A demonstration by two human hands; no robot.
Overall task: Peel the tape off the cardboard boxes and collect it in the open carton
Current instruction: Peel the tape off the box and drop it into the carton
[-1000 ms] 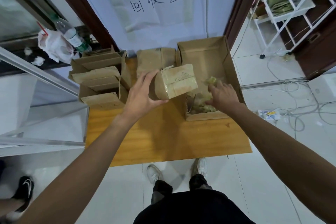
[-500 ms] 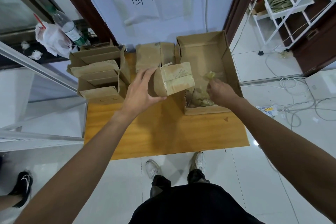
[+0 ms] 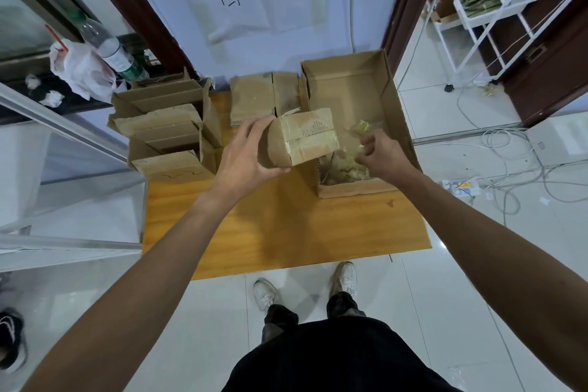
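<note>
From the head camera, our left hand gripped a small taped cardboard box just left of the open carton, with the thumb beneath and the fingers spread over its end. Our right hand, over the carton's near end, pinched a crumpled tape wad with curled fingers, above the tape heap inside. Opened boxes stood further left of the carton.

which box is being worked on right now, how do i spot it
On the wooden table, look between the stack of opened boxes on the left and the open carton on the right. The small cardboard box there is the only one lifted off the table, gripped by the left hand and taped shut.
</note>
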